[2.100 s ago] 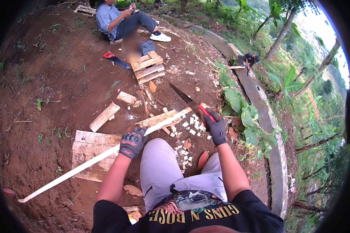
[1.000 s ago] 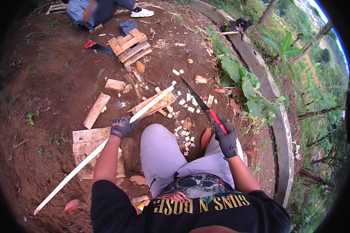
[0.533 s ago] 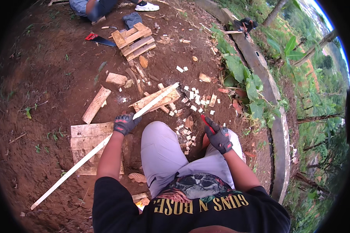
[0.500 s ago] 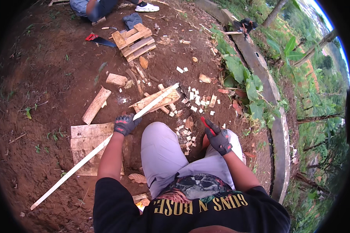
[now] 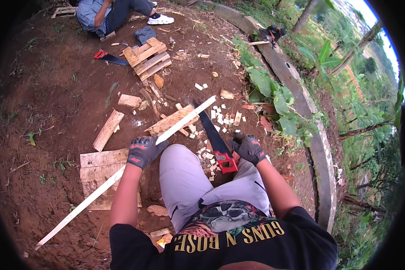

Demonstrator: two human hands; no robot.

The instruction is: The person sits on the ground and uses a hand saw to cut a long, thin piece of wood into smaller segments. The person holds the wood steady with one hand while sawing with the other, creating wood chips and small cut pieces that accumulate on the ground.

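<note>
My left hand (image 5: 144, 150), in a dark glove with red marks, is closed around a long pale wooden strip (image 5: 91, 199). The strip runs from the lower left up across a short thick board (image 5: 168, 123), its far end past the board. My right hand (image 5: 248, 148), gloved alike, is over the ground by my right knee, its fingers dark and partly hidden. Just left of it is a hand saw (image 5: 213, 135) with a dark blade and red handle, the handle toward me. The handle looks apart from my fingers. Small cut wood blocks (image 5: 219, 118) lie scattered around the blade.
Flat boards (image 5: 101, 171) and a wood chunk (image 5: 108, 130) lie to the left. Farther off are a small slatted wooden piece (image 5: 148, 58) and a second red-handled saw (image 5: 110, 57). Another person (image 5: 108, 18) sits at the back. A concrete curb (image 5: 317, 135) borders the right.
The red handle has gone from my right hand's fingers to beside my knee, and the saw's blade now shows broadside. My left hand keeps hold of the strip. The view has shifted slightly.
</note>
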